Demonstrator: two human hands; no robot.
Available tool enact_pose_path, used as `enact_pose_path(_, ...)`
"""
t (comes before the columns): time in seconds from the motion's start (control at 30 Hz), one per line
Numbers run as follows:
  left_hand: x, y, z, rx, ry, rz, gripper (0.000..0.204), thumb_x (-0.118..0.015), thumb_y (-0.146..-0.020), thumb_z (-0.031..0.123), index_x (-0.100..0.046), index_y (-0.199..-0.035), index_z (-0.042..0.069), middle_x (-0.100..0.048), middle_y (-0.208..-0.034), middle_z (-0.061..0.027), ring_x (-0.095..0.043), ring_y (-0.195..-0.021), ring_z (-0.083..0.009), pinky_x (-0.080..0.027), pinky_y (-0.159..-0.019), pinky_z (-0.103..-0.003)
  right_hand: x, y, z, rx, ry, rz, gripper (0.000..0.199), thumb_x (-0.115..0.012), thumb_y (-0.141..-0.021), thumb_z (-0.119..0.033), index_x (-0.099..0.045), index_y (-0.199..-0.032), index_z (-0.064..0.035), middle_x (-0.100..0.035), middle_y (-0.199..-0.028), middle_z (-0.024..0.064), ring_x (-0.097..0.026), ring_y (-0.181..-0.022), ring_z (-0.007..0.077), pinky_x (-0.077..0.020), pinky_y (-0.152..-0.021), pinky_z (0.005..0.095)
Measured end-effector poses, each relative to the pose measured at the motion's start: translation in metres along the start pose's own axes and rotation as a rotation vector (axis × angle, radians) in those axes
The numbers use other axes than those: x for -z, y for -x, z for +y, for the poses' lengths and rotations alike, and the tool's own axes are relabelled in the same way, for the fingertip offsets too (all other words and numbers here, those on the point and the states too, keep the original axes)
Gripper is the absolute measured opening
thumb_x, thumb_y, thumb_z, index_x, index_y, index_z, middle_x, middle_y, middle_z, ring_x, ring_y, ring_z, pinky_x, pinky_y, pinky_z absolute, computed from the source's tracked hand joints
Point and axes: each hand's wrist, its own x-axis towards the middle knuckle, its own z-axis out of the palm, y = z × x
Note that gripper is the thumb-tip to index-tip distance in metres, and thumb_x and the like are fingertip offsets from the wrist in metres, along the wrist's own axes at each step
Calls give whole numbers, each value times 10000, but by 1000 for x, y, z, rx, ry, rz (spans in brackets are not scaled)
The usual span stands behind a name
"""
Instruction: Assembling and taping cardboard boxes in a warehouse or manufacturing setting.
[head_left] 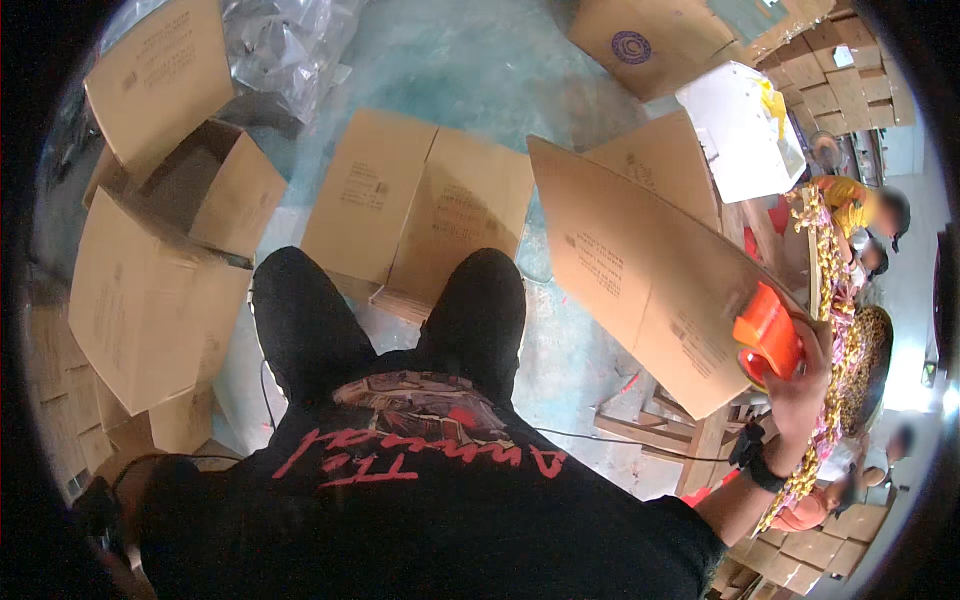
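At the right, my right hand [808,372] is closed around an orange tape dispenser [768,325]. The dispenser overlaps the right end of a large flat-looking cardboard carton [640,270] that leans at a slant; whether they touch I cannot tell. A carton with closed flaps [400,200] lies on the floor in front of my knees. Down at the lower left rim, my left hand [120,572] is dark and mostly cut off, so its fingers do not show. An open carton [150,300] with raised flaps stands on that side.
Crumpled clear plastic [285,60] lies at the far left. Another carton [650,45] and a white box [742,130] stand at the far right. Several people sit along a table heaped with yellow wrapped pieces [835,290]. Stacked cartons [815,545] line the right rim.
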Motion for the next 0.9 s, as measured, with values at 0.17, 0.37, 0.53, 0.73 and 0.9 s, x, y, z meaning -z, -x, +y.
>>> enact_pose_path(0.17, 11, 13, -4, 7, 0, -84, 607, -744, -795, 133, -530, -1353, 29, -573, -1352, -191, -493, -1312, -337, -332, -1139, -451, 44, 24, -8, 46, -35, -3, 548, -714, -676, 89, -587, -1205, 28, -571, -1190, 109, -586, -1123, 252, -457, -1004, 358)
enact_pose_path(0.37, 29, 11, -6, -28, -23, -138, 610, -740, -794, 118, -531, -1360, 37, -574, -1357, -185, -490, -1324, -336, -325, -1149, -451, 75, 58, -15, 97, -151, 81, 509, -699, -750, 10, -563, -1239, 50, -617, -1215, 142, -620, -1146, 280, -514, -990, 412)
enact_pose_path(0.53, 36, -5, -7, -81, -42, -149, 613, -737, -792, 105, -531, -1367, 44, -576, -1362, -181, -487, -1334, -336, -319, -1157, -451, 83, 92, 9, 85, 395, 551, 354, -644, -845, -108, -588, -1169, 25, -622, -1214, 158, -636, -1105, 303, -520, -980, 431)
enact_pose_path(0.73, 24, -23, 12, -93, 100, -69, 574, -760, -705, 29, -602, -1256, 36, -632, -1259, -159, -577, -1219, -324, -420, -1062, -408, 63, 117, -12, 71, -31, 514, 300, -619, -871, -149, -595, -1130, 1, -620, -1190, 163, -646, -1049, 293, -532, -942, 421)
enact_pose_path(0.9, -16, 3, 11, 196, 763, -530, 355, -804, -640, 3, -671, -969, 10, -659, -928, -131, -654, -874, -291, -510, -782, -375, 42, 98, -23, 148, -486, 388, 256, -595, -897, -190, -601, -1090, -23, -618, -1165, 168, -655, -992, 284, -545, -903, 411)
